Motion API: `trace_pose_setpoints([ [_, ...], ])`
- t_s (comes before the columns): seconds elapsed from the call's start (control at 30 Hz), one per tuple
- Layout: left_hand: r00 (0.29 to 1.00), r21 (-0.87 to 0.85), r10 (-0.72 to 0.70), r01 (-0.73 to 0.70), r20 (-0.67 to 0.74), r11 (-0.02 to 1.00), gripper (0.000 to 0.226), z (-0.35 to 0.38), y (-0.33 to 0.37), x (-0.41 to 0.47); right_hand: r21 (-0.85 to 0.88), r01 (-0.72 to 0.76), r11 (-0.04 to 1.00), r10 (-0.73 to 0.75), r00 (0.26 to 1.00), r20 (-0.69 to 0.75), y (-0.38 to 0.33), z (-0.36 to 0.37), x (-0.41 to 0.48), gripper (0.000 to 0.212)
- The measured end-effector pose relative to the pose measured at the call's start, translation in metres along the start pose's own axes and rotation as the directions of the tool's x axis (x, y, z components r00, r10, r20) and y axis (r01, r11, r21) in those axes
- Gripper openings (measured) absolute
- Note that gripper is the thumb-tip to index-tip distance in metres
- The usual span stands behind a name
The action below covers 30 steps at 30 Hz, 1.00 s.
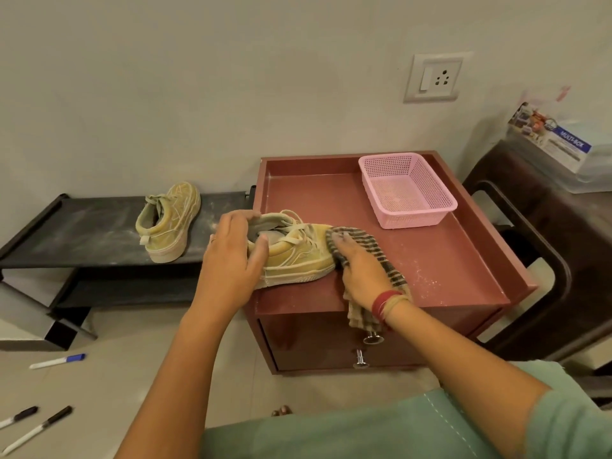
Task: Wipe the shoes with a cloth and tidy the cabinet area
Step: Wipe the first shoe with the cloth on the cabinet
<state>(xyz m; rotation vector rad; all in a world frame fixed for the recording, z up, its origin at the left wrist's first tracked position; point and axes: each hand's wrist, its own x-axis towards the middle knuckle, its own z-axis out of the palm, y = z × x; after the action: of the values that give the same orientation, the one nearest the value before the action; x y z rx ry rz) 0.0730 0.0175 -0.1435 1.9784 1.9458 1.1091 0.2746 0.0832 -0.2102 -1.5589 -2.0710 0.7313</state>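
Note:
A dusty tan sneaker (298,256) lies on the front left of the red-brown cabinet top (440,260). My left hand (231,256) grips it around the heel and collar. My right hand (361,273) holds a striped brown cloth (374,250) against the shoe's toe; the cloth's tail hangs over the cabinet's front edge. A second tan sneaker (170,221) stands on the low black shoe rack (82,233) to the left, heel toward me.
An empty pink mesh basket (405,190) sits at the back right of the cabinet top. White dust specks lie on the cabinet and rack. Several markers (56,361) lie on the floor at left. A dark chair (530,260) with a box stands at right.

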Motion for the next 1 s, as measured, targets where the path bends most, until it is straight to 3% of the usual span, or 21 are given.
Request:
trace_pose_setpoints([
  [0.07, 1.000, -0.005, 0.006, -0.006, 0.006, 1.000, 0.033, -0.001, -0.001, 0.001, -0.024, 0.143, 0.989, -0.142, 0.988, 0.062, -0.006, 0.005, -0.008, 0.073],
  [0.23, 0.999, -0.045, -0.050, 0.051, 0.015, 0.998, 0.047, 0.001, 0.001, -0.001, -0.019, -0.001, 1.000, 0.000, 0.999, -0.045, 0.008, -0.011, 0.020, 0.065],
  [0.37, 0.993, -0.086, -0.117, 0.115, -0.010, 0.990, 0.059, -0.001, -0.001, -0.002, 0.055, 0.150, 0.987, -0.150, 0.989, 0.008, -0.010, 0.003, 0.007, 0.066],
  [0.5, 0.973, -0.118, -0.228, 0.224, -0.022, 0.967, 0.069, -0.003, 0.003, -0.003, 0.076, -0.066, 0.995, 0.073, 0.992, -0.099, 0.009, -0.008, 0.027, 0.061],
  [0.67, 0.907, -0.123, -0.420, 0.418, 0.012, 0.900, 0.083, -0.006, 0.000, -0.002, 0.031, 0.196, 0.980, -0.197, 0.980, 0.030, -0.007, 0.005, 0.014, 0.072],
  [0.77, 0.888, -0.121, -0.458, 0.458, 0.030, 0.881, 0.085, -0.005, 0.001, -0.003, -0.027, 0.059, 0.998, -0.059, 0.998, -0.033, 0.003, -0.004, 0.026, 0.070],
  [0.93, 0.804, -0.035, -0.593, 0.595, 0.052, 0.803, 0.104, -0.008, -0.002, -0.004, -0.031, 0.182, 0.983, -0.181, 0.983, 0.024, -0.004, 0.006, 0.015, 0.074],
  [1.0, 0.775, -0.001, -0.627, 0.629, 0.077, 0.777, 0.107, -0.008, -0.003, -0.005, 0.017, 0.016, 1.000, -0.016, 0.999, -0.032, 0.010, -0.002, 0.025, 0.069],
])
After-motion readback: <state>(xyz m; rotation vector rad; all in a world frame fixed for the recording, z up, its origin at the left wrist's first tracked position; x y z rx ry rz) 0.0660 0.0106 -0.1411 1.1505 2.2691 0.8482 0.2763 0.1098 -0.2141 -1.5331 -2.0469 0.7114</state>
